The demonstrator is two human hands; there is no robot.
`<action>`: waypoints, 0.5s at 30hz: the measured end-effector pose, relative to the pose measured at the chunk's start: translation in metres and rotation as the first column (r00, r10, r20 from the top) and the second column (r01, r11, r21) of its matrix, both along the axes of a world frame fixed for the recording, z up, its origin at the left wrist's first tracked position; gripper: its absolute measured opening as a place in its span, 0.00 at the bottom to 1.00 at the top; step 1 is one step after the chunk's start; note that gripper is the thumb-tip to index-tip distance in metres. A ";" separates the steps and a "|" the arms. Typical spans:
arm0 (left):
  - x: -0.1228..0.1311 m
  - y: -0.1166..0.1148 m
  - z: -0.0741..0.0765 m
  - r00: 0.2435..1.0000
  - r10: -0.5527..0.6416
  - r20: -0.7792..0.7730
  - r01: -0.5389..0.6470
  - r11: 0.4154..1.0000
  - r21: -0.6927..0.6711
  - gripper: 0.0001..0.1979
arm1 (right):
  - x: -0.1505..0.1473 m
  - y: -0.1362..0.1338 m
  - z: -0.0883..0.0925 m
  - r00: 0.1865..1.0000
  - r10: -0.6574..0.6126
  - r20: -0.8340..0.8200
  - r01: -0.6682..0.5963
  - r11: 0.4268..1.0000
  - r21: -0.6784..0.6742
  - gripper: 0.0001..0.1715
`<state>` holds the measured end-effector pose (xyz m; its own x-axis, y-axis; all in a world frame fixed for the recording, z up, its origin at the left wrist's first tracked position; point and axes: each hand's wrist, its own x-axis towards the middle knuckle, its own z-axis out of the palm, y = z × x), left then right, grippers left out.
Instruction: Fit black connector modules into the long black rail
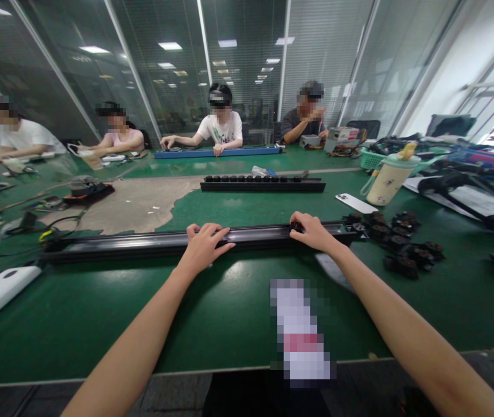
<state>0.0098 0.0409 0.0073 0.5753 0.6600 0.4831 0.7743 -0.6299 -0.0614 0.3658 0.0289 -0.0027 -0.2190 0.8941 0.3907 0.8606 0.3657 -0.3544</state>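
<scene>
A long black channel rail with a shiny grey inner strip lies crosswise on the green table. My left hand grips it near the middle, fingers over the far side and thumb on the near side. Farther right, my right hand pinches a small black block at the rail's top; the fingers partly cover it, and I cannot tell whether it is seated. Several loose black blocks with brownish centres are heaped beyond the rail's right end. Behind lies a second black rail topped with a row of similar blocks.
A white phone and a cream tumbler stand right of the far rail. At left are a white case-like object and cables. A blurred-out sheet is near the front edge. Several people sit opposite, one touching a blue rail.
</scene>
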 end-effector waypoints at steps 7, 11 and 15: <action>0.000 0.000 0.000 1.000 -0.009 0.009 0.009 1.000 0.000 0.21 | -0.003 -0.002 -0.003 0.997 -0.050 0.057 0.049 0.999 0.021 0.10; 0.000 0.000 0.000 1.000 -0.001 0.003 0.001 1.000 0.001 0.21 | -0.002 -0.002 -0.006 0.998 -0.057 -0.008 0.057 0.998 0.032 0.11; 0.000 0.000 0.000 1.000 0.008 0.003 -0.008 1.000 0.001 0.21 | 0.002 0.001 -0.009 0.996 -0.059 -0.072 0.060 0.998 0.023 0.10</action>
<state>0.0100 0.0407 0.0071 0.5687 0.6640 0.4855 0.7795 -0.6236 -0.0601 0.3678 0.0301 -0.0118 -0.1366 0.8945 0.4256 0.8540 0.3241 -0.4070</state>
